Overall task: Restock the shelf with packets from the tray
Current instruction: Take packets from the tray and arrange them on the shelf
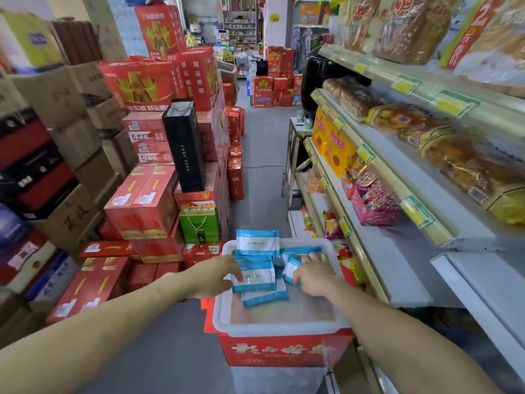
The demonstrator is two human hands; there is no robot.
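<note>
A white plastic tray (272,327) sits on a red carton (284,351) in the aisle and holds several blue-and-white packets. My left hand (213,275) reaches in from the left, its fingers curled around the edge of a stack of packets (257,277). My right hand (314,273) lies over the tray's right side and grips a tilted packet (291,268). Another packet (257,241) leans upright against the tray's far rim. The shelf (397,251) stands to the right, its grey board bare beside the tray.
Red cartons (147,200) and brown boxes (71,137) are stacked high along the left. The right-hand shelves carry bread (412,123), yellow biscuit packs (335,143) and pink snack bags (372,197). The grey aisle floor (261,155) runs ahead to more red boxes.
</note>
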